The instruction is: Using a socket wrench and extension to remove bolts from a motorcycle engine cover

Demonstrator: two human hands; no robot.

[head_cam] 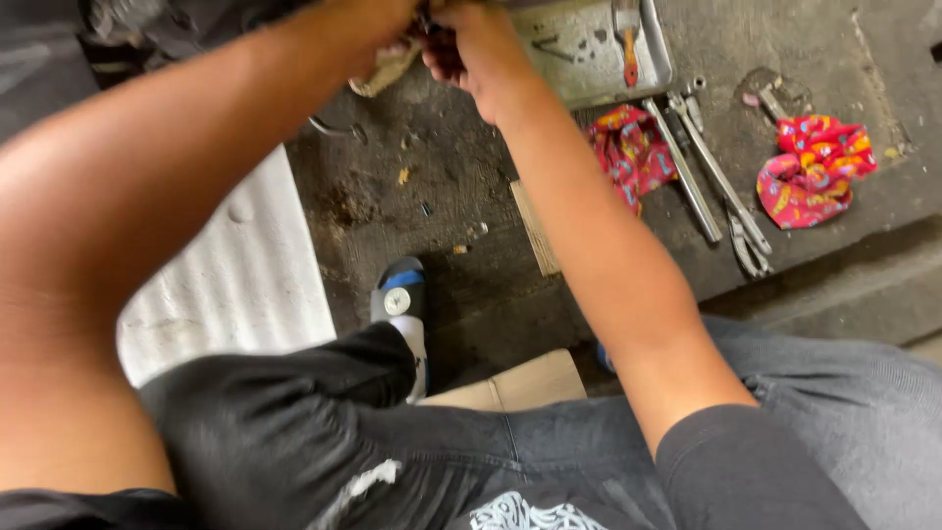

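Sandal [400, 294]: nearest, on the grimy floor [442, 186].
Rag [388, 67]: tan, soft and light, best pinched at a fold; at the floor's far edge.
Left hand [378, 25]: fingers clenched on the rag.
Right hand [471, 49]: grip unclear.
Wrenches [706, 172]: far right, beside red cloths [814, 167].

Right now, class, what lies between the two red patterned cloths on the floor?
Head view: long metal wrenches and pliers lie between the left cloth and the right cloth.

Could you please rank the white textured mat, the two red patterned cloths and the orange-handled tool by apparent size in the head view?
1. white textured mat
2. The two red patterned cloths, left and right, look alike
3. orange-handled tool, partly cut off
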